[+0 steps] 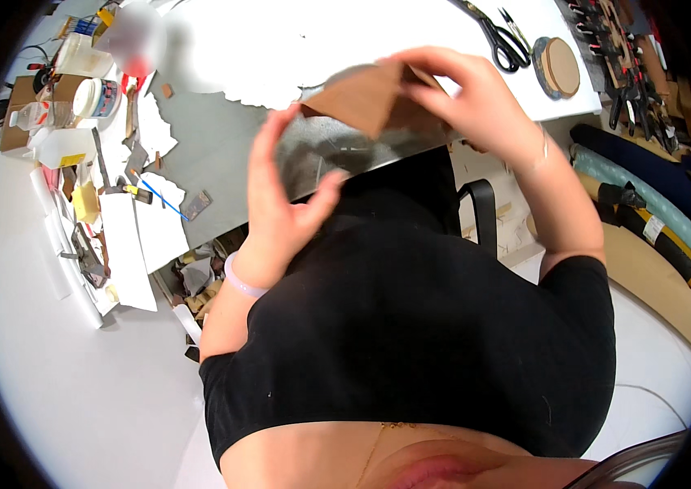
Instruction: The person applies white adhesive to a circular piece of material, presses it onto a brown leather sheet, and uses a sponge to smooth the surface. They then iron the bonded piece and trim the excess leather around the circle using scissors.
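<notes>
My right hand [435, 85] grips a brown sheet piece [357, 102], perhaps leather, by its right end and holds it tilted above a grey, mottled work surface [337, 151] at the near edge of the table. My left hand [284, 171] is at the piece's left end, thumb and fingers spread wide apart, its fingertips beside or just touching the left corner; I cannot tell which.
Black scissors [504, 45] and round brown discs [556, 69] lie right on white paper [239, 45]. Tubs [92, 98], bottles, a blue stick [162, 194] and scraps crowd the left. Clamps [622, 73] and rolled materials [647, 179] are far right. A chair armrest [484, 204] stands below.
</notes>
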A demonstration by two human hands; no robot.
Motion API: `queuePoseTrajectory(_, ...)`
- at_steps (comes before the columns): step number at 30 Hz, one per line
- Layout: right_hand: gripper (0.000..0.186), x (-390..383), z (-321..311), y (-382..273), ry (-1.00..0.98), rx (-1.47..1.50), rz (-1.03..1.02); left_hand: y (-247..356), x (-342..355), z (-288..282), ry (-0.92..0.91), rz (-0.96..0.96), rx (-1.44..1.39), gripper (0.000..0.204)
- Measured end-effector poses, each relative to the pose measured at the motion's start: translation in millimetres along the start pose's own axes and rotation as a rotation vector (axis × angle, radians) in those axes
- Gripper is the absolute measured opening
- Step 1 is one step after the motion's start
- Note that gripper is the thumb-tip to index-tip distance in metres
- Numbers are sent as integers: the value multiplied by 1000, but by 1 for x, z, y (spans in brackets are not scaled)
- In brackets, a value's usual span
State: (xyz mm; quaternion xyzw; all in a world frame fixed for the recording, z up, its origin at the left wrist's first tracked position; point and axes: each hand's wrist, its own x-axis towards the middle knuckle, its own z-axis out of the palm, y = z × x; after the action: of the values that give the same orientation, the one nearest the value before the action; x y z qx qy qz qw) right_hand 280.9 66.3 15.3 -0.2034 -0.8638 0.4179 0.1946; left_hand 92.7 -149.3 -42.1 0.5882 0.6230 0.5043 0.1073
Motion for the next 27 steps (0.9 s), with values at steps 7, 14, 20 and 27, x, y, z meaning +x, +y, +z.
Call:
queuePoseTrajectory(7,58,151,48,22,-522,-23,130,-12,-18,-34,362,-289,-55,66)
queuePoseTrajectory(14,40,189,56,29,-409,-373,-59,-17,-40,-60,309,-365,310,63)
queuePoseTrajectory(20,24,208,-10,25,-57,-376,-215,-31,-21,-56,-31,-223,445,60)
queuePoseTrajectory(27,36,268,-60,-6,494,-378,-317,-32,15,-39,-224,-131,492,57)
